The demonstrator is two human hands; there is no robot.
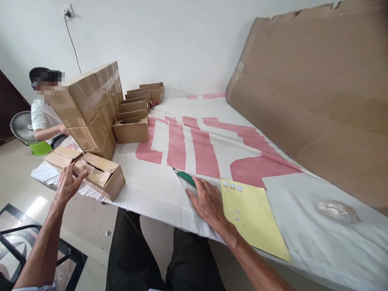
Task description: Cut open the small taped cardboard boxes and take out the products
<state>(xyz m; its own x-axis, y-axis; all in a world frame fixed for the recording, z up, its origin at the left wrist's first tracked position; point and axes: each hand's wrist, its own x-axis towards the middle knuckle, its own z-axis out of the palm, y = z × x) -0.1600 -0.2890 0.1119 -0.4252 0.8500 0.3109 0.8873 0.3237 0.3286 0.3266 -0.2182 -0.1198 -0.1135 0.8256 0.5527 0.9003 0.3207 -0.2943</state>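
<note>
My left hand [69, 182] grips the near left end of a small cardboard box [104, 178] at the table's front edge, thumb over its top. The box top has a dark slit between its flaps. Behind its left end lies another flat cardboard box [63, 155]. My right hand [209, 200] is closed around a slim green tool [185, 177], which looks like a utility knife, its narrow tip pointing left over the cloth. Beside that hand lies a yellow sheet [251, 220] with several small pale stickers near its top.
Large taped cartons [91, 105] are stacked on the left. Several open boxes [131, 131] stand in a row behind. A big cardboard panel [312, 89] leans at right, near a clear plastic bundle [337, 211]. A person [47, 119] sits beyond the cartons.
</note>
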